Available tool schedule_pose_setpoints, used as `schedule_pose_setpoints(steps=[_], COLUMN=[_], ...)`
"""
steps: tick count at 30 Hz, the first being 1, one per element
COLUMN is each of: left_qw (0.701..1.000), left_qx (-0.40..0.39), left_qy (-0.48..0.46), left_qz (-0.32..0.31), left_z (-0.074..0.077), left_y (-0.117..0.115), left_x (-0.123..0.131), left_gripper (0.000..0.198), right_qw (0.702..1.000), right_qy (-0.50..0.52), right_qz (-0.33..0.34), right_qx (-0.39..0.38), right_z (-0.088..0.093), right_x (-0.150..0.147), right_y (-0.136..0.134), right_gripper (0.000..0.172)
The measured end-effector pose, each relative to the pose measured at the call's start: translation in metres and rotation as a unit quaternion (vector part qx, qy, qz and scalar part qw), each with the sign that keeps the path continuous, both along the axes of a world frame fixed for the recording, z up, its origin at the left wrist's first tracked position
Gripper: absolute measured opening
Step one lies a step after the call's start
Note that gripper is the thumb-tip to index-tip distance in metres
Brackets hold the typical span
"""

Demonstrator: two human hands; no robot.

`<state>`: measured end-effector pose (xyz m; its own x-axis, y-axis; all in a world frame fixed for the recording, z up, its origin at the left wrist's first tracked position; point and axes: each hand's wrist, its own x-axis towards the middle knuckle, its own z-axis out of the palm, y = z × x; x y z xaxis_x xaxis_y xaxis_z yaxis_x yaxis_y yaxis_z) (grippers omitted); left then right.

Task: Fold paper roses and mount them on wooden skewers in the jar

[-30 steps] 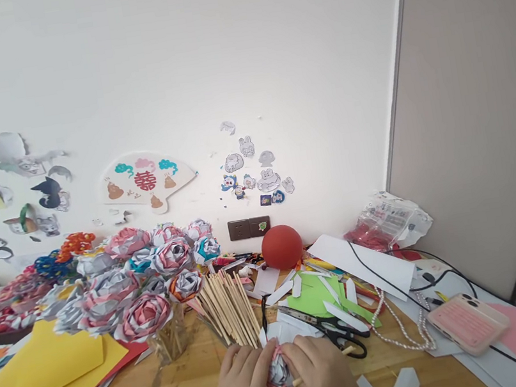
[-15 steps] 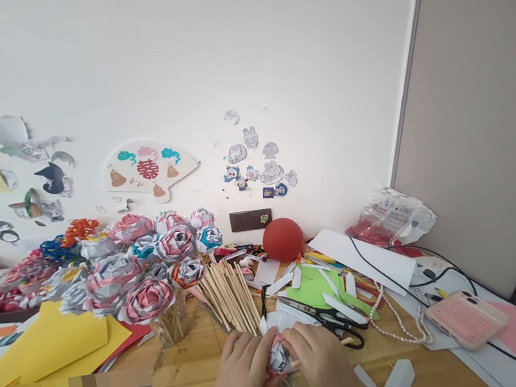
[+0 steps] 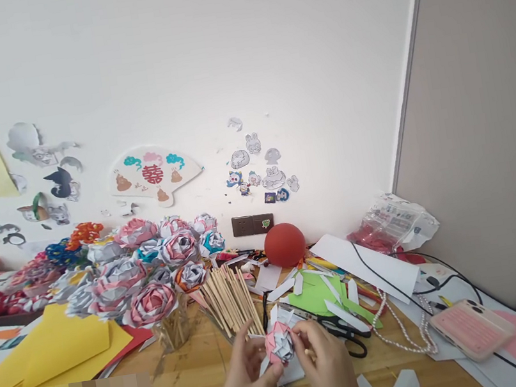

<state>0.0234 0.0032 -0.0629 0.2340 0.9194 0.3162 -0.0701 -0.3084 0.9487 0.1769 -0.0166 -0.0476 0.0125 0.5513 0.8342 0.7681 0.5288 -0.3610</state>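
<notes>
Between my hands is a small paper flower (image 3: 280,341) of folded pink and white petals, held above the wooden table. The fingers of my left hand (image 3: 250,364) curve round its left side, thumb against the lower petals. My right hand (image 3: 322,360) pinches its right edge; a pale stick end shows beside those fingers. Beyond my hands lie black-handled scissors (image 3: 338,324) and green paper scraps (image 3: 314,295). A bundle of thin wooden sticks (image 3: 229,298) stands just past my left hand.
Finished paper roses (image 3: 151,303) crowd the left in a clear container. Yellow envelopes (image 3: 62,345) lie nearer the left edge. A red balloon (image 3: 284,245) rests by the wall. On the right are a bead string (image 3: 406,342), black cables and a pink phone (image 3: 474,326).
The flower has turned and risen slightly, showing more pink and white petals. My left fingers have loosened from over its top and moved to its left side. The view has tilted up slightly.
</notes>
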Motion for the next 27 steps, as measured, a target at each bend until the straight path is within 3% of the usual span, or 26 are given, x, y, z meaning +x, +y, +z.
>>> schedule_pose_setpoints(steps=[3,9,16,24,27], left_qw=[0.988,0.97,0.962,0.953,0.951], left_qx=[-0.115,-0.205,-0.219,-0.261,-0.266], left_qy=[-0.019,-0.114,-0.146,-0.145,-0.148], left_qz=[-0.099,-0.067,-0.076,-0.05,-0.053], left_z=[0.01,0.012,0.006,0.033,0.035], left_y=[-0.004,-0.008,-0.002,-0.015,-0.016], left_x=[0.003,-0.003,-0.005,0.0,0.0], left_gripper=[0.056,0.054,0.056,0.044,0.046], right_qw=[1.0,0.996,0.992,0.99,0.99], right_qy=[0.005,-0.089,-0.07,-0.079,-0.078], right_qz=[0.008,0.022,0.097,0.114,0.114], right_qx=[-0.011,0.009,-0.032,-0.018,-0.018], right_z=[-0.003,0.002,0.017,0.017,0.018], right_x=[-0.003,0.0,0.01,0.008,0.008], right_y=[0.0,-0.001,-0.002,-0.004,-0.005], right_gripper=[0.026,0.033,0.025,0.031,0.03])
